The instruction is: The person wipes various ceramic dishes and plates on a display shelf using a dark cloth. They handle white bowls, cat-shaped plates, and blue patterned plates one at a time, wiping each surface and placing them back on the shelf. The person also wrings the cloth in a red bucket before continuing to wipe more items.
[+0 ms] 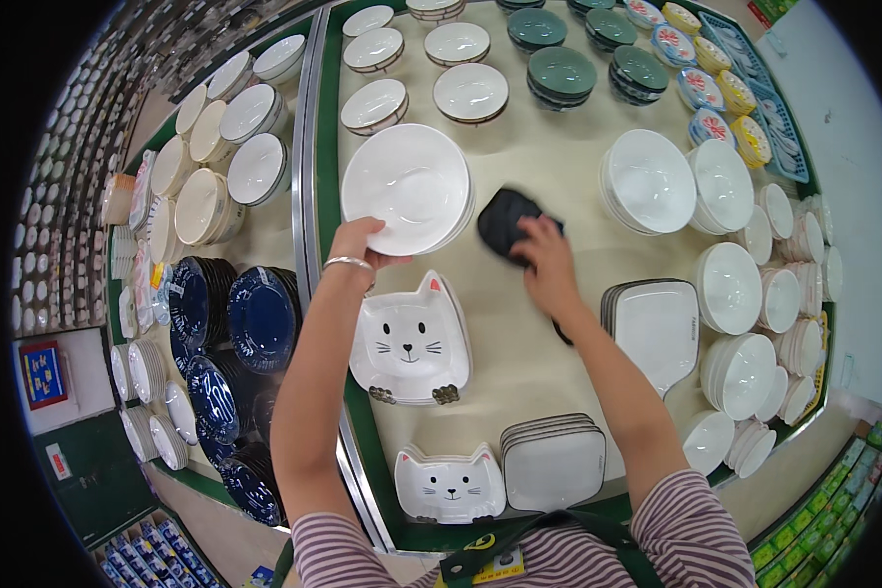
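Observation:
My left hand [360, 246] grips the near rim of a large white bowl [408, 187], thumb over the inside and fingers beneath. More rims show under this bowl; whether it is raised off the display, I cannot tell. Right of it, my right hand [551, 261] is on a bunched black cloth [507, 224] over the cream tabletop [514, 331]. Hand and cloth are both blurred. Just below the bowl sits a stack of white cat-face plates [411, 345] with pink ears. Stacked white square plates with dark rims and a handle [650, 327] lie beside my right forearm.
Smaller cat-face dishes [452, 489] and square plates [553, 470] line the near edge. Stacked white bowls [647, 180] stand at right, green bowls [562, 73] farther back. Past a metal divider [306, 147] are dark blue plates [263, 316] and cream bowls [200, 206].

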The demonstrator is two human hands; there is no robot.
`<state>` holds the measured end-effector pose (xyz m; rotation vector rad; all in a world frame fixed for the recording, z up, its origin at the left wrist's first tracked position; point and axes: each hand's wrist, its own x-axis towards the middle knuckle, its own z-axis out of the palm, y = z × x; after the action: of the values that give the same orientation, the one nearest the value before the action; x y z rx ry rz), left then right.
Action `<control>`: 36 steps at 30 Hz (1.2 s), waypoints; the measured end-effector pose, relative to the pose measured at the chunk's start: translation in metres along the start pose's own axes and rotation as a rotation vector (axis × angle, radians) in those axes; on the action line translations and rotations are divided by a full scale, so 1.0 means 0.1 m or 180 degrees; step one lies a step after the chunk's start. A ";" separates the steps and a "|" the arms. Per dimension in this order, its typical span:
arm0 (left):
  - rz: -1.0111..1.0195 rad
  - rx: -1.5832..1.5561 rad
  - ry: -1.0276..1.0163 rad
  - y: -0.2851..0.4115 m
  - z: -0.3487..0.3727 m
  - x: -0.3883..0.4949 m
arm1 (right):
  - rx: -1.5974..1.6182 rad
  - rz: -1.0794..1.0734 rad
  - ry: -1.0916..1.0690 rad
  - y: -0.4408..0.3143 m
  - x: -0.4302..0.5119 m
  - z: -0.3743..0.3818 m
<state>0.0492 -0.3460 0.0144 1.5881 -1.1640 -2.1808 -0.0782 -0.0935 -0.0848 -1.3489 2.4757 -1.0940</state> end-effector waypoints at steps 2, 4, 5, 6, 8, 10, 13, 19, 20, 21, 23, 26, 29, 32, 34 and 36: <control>-0.0126 -0.0035 -0.0025 -0.12 0.10 0.16 | 0.0371 -0.0239 -0.0822 -0.13 -0.40 -0.11; -0.0137 -0.0049 0.0059 -0.24 0.27 0.24 | 0.0598 -0.0212 -0.1526 -0.25 -0.75 -0.29; -0.0145 -0.0054 0.0110 -0.28 0.34 0.26 | 0.0676 -0.0149 -0.1789 -0.30 -0.86 -0.38; -0.0175 -0.0004 0.0088 -0.31 0.43 0.28 | 0.0784 -0.0094 -0.1896 -0.30 -0.97 -0.41; -0.0189 -0.0006 0.0013 -0.39 0.54 0.30 | 0.1005 0.0004 -0.2122 -0.29 -1.11 -0.46; -0.0138 0.0017 -0.0058 -0.43 0.64 0.29 | 0.1041 0.0063 -0.2028 -0.33 -1.19 -0.49; -0.0072 0.0080 -0.0123 -0.52 0.70 0.25 | 0.1099 0.0081 -0.1955 -0.36 -1.23 -0.50; 0.2432 0.1530 0.0904 -0.78 0.65 -0.32 | 0.0989 -0.0057 -0.1846 -0.37 -1.28 -0.45; 0.2519 0.1446 0.0186 -0.94 0.53 -0.57 | 0.1065 -0.0024 -0.1743 -0.32 -1.29 -0.44; 0.2567 0.1359 -0.0549 -1.13 0.40 -0.94 | 0.1104 0.0016 -0.1638 -0.26 -1.34 -0.40; 0.1055 0.1919 -0.1252 -1.63 0.10 -1.65 | 0.1156 -0.0056 -0.1630 -0.19 -1.37 -0.33; 0.1246 0.3350 -0.1344 -2.23 -0.13 -2.14 | 0.1076 0.0028 -0.1829 -0.24 -1.32 -0.37; 0.1729 0.3728 -0.1174 -2.60 -0.16 -2.20 | 0.1017 -0.0023 -0.1850 -0.28 -1.31 -0.40; 0.1460 0.4334 -0.1194 -2.69 -0.04 -2.01 | 0.0770 -0.0089 -0.1931 -0.43 -1.31 -0.55; 0.1268 0.4287 -0.1565 -2.57 -0.03 -1.91 | 0.0610 0.0064 -0.1971 -0.65 -1.39 -0.79; 0.0901 0.4509 -0.1858 -2.45 0.07 -1.91 | 0.1285 0.0379 -0.1228 -0.66 -1.79 -0.89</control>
<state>0.1865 -0.0693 -0.0178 0.7841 -3.2764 -1.5551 0.0369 0.0700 -0.0173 -1.1457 1.9098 -1.1057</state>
